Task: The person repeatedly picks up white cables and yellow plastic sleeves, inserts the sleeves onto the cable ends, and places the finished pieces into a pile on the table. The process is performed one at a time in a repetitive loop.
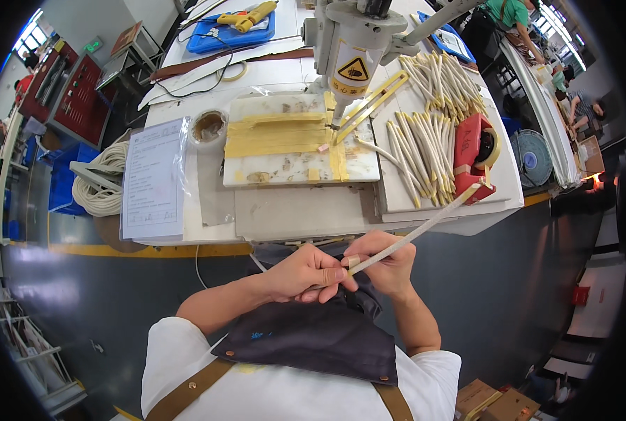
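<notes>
Both my hands are together in front of my apron, working on a white cord. My left hand is closed round it, thumb on top. My right hand is closed at the same spot, its fingers pinched against the cord. A small pale yellow piece, which looks like tape, shows at the right fingertips. From the hands the cord slants up to the right, ending in a yellow-taped tip near the red tape dispenser. Its other part runs under my left hand and is mostly hidden.
Ahead, a grey press stands over a marble-like block with yellow tape. Cut cords with yellow ends lie in piles to the right. A printed sheet lies at left, beside a cord coil. A yellow tool sits on a blue tray.
</notes>
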The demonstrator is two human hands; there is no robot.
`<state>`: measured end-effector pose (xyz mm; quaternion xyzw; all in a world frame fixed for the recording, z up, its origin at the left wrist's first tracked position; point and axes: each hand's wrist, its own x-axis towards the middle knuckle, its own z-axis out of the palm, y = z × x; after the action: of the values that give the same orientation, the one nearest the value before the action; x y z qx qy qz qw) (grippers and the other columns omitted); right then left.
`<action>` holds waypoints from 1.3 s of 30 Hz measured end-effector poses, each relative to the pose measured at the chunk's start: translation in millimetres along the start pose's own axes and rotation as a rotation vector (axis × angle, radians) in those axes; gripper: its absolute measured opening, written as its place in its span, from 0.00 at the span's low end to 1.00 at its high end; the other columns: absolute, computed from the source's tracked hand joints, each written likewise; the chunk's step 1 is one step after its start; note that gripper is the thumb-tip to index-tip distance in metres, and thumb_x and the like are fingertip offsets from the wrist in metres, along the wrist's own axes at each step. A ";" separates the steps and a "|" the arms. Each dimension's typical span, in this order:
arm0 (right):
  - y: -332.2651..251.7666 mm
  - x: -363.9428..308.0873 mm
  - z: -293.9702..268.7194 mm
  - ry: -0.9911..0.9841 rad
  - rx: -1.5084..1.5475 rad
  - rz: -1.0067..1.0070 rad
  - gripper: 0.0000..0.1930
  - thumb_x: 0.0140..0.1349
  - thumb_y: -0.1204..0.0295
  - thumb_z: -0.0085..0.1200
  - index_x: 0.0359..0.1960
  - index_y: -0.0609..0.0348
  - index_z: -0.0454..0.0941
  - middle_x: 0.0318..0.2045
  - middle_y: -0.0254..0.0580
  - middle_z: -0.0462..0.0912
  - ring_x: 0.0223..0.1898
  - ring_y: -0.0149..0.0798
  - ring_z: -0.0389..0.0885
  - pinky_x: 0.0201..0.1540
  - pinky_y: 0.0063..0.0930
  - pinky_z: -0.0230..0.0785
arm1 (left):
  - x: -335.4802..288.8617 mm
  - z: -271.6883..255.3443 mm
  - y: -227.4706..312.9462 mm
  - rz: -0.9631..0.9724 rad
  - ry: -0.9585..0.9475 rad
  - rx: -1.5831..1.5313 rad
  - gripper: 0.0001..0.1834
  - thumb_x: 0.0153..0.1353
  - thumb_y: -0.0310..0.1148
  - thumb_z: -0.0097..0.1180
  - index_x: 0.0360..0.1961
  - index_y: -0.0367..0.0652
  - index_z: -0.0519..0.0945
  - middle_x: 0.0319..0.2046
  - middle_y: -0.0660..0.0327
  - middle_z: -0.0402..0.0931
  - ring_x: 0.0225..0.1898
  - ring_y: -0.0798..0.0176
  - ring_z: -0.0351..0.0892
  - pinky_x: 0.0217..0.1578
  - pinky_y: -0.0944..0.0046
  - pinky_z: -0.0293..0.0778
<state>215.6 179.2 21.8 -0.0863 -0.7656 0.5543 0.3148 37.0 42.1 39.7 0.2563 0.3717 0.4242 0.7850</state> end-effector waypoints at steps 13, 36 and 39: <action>-24.3 -15.9 12.5 0.088 0.734 0.586 0.18 0.62 0.86 0.55 0.55 0.72 0.78 0.46 0.47 0.84 0.42 0.34 0.85 0.45 0.27 0.80 | -1.6 -5.7 -26.8 1.118 0.627 1.530 0.17 0.61 0.23 0.64 0.51 0.30 0.82 0.33 0.56 0.84 0.27 0.62 0.83 0.25 0.67 0.77; -0.6 8.4 30.7 0.267 0.440 0.384 0.15 0.49 0.80 0.74 0.39 0.69 0.87 0.36 0.40 0.87 0.37 0.31 0.86 0.34 0.22 0.76 | -17.4 2.0 -15.6 0.270 0.329 0.089 0.14 0.71 0.35 0.59 0.42 0.32 0.84 0.18 0.64 0.75 0.15 0.78 0.68 0.14 0.73 0.60; -6.4 15.5 42.3 0.390 0.450 0.402 0.16 0.49 0.80 0.74 0.41 0.71 0.86 0.38 0.42 0.85 0.34 0.30 0.84 0.31 0.19 0.75 | -20.3 12.5 -24.2 0.662 0.633 0.819 0.10 0.67 0.31 0.63 0.43 0.33 0.83 0.21 0.61 0.77 0.19 0.74 0.76 0.17 0.70 0.67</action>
<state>180.4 150.7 25.7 -0.2677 -0.5176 0.7330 0.3510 51.1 11.3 37.1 0.5005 0.6202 0.5237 0.3010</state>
